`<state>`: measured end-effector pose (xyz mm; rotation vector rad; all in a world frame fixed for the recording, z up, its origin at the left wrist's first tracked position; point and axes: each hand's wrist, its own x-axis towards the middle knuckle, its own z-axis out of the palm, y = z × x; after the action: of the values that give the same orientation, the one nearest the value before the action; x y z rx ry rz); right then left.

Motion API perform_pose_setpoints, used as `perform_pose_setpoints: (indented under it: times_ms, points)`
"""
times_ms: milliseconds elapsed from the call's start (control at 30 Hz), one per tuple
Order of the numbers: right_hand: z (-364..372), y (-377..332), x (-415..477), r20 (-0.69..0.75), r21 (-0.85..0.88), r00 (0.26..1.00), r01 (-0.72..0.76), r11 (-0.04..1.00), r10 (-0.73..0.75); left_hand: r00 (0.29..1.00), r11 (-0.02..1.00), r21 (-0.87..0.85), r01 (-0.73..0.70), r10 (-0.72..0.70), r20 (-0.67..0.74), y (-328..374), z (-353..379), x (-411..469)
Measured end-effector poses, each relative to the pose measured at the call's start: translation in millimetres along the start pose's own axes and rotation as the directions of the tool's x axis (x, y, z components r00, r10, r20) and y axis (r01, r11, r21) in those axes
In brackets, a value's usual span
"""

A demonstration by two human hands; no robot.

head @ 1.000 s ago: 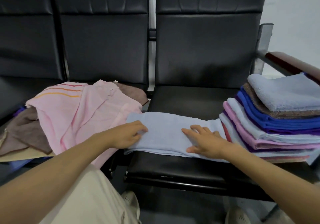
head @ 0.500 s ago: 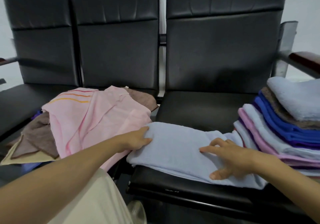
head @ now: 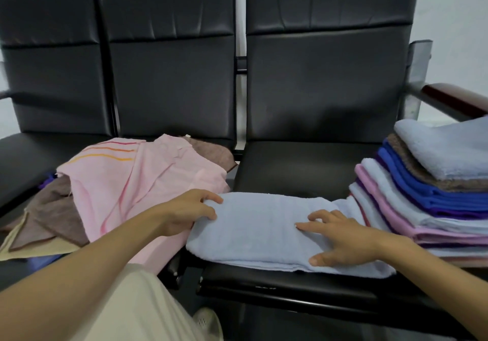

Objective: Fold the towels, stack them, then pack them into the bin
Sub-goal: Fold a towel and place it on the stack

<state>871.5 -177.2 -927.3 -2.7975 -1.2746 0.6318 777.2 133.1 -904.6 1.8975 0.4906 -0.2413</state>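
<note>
A light blue towel, folded into a long band, lies across the front of the right-hand black seat. My left hand grips its left end, fingers curled over the edge. My right hand rests flat on its right part, fingers spread. A stack of folded towels in light blue, brown, blue, purple, white and pink stands on the seat's right side, touching the towel's right end. No bin is in view.
A heap of unfolded towels, pink on top with brown and beige beneath, covers the middle seat. A wooden armrest juts out at the far right. The left seat is mostly bare. My knee and shoe show below.
My left hand has closed its fingers over the towel's left end. My right hand slid a little along the towel and stays on top. The camera view shifted slightly.
</note>
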Motion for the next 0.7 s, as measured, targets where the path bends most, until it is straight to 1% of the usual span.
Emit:
perform_pose_setpoints:
  times_ms: [100, 233, 300, 367, 433, 500, 533, 600, 667, 700]
  points:
    - [3, -9, 10, -0.045, 0.052, 0.999, 0.004, 0.999, -0.002, 0.996, 0.995, -0.039, -0.091, 0.092, 0.022, -4, -9, -7]
    - [7, -29, 26, -0.116, 0.082, 0.993, 0.035, 0.996, -0.025, 0.968, 0.968, -0.051, -0.247, 0.244, -0.067, 8, -8, -16]
    - [5, -40, 33, -0.112, 0.113, 0.992, 0.065, 0.991, -0.053, 0.946, 0.950, -0.032, -0.310, 0.305, -0.111, 20, -2, -19]
    - [-6, -47, 35, -0.094, 0.183, 0.991, 0.109, 0.977, -0.093, 0.922, 0.932, -0.009, -0.362, 0.356, -0.150, 33, 8, -21]
    - [-25, -43, 31, -0.135, 0.244, 0.987, 0.121, 0.962, -0.090, 0.900, 0.912, 0.046, -0.408, 0.410, -0.148, 45, 20, -23]
    - [-41, -29, 19, -0.224, 0.290, 0.975, 0.070, 0.954, -0.003, 0.885, 0.890, 0.117, -0.440, 0.452, -0.113, 55, 35, -24]
    - [-47, -19, 10, -0.267, 0.326, 0.961, 0.023, 0.945, 0.069, 0.877, 0.877, 0.147, -0.458, 0.473, -0.087, 60, 44, -22]
    - [-50, 1, -7, -0.318, 0.462, 0.921, -0.057, 0.885, 0.226, 0.871, 0.857, 0.201, -0.474, 0.490, -0.036, 69, 63, -19]
    - [-51, 13, -20, -0.284, 0.577, 0.902, -0.110, 0.809, 0.326, 0.877, 0.854, 0.226, -0.469, 0.480, 0.007, 78, 84, -12]
    - [-53, 15, -23, -0.259, 0.594, 0.902, -0.132, 0.793, 0.344, 0.884, 0.857, 0.230, -0.460, 0.468, 0.025, 83, 93, -9]
